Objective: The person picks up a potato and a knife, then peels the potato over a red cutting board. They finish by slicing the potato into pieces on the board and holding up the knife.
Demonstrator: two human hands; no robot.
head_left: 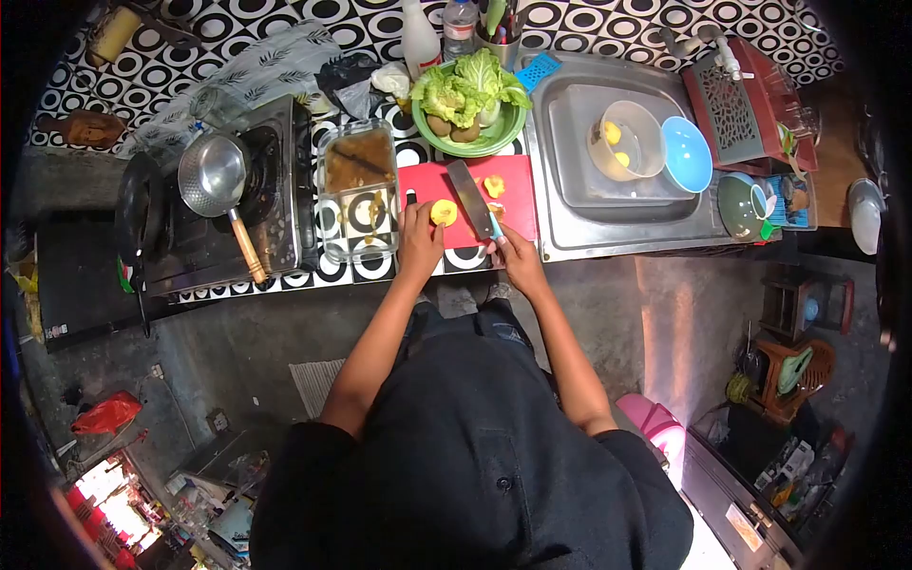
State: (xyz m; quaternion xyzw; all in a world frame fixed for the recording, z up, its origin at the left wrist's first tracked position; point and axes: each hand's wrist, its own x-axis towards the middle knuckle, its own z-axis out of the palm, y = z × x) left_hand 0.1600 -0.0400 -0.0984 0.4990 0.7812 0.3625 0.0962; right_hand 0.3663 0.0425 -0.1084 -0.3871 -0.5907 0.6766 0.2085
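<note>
A red cutting board lies on the counter in front of me. My left hand is at its left side, fingers and thumb closed against the edge of a round yellow vegetable piece. My right hand grips the light-blue handle of a broad-bladed kitchen knife, its blade slanting up and left over the board. Right of the blade lies another yellow piece, and a smaller pale piece sits near the handle. A small black object shows just beyond my left fingers.
Behind the board stands a green basin with leafy greens and brown round vegetables. Left are a clear container of brown liquid and a stove with a saucepan. The sink at right holds bowls.
</note>
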